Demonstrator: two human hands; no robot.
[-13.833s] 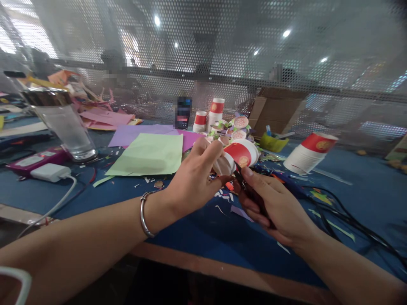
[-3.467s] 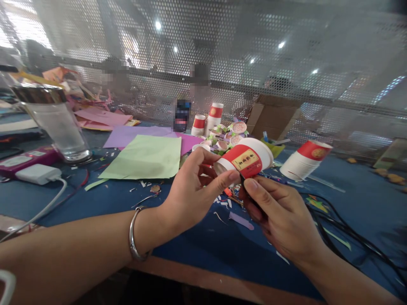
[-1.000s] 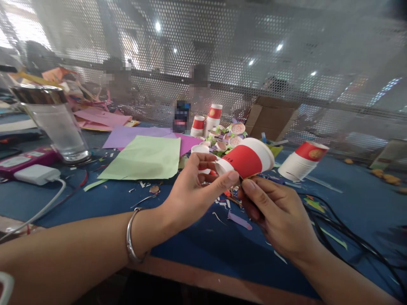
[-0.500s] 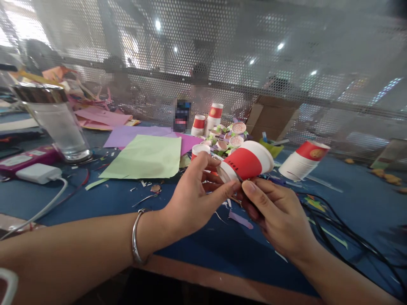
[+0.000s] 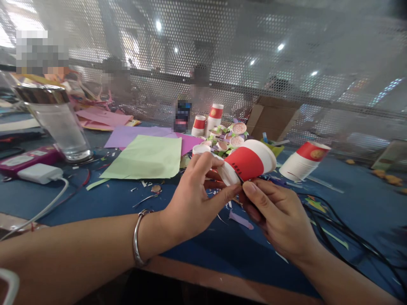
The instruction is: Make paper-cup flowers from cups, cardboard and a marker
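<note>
A red and white paper cup is held tilted above the table, its wide rim to the upper right. My left hand grips it around the white base end, fingers behind and thumb below. Close against the cup's underside is my right hand, closed with the thumb on top. Between its thumb and fingers a thin dark blade-like tool touches the cup near the printed black characters; most of this tool is hidden in the hand.
Paper flowers with cup-shaped centres and stacked cups stand behind. Another cup stack leans at right, beside black cables. Leftward are green paper, a glass bottle and a white charger. Paper scraps litter the blue table.
The cup has turned a little in my left hand, shifting its printed characters, and has moved slightly right. More white shows at its base end. My right hand has hardly moved.
</note>
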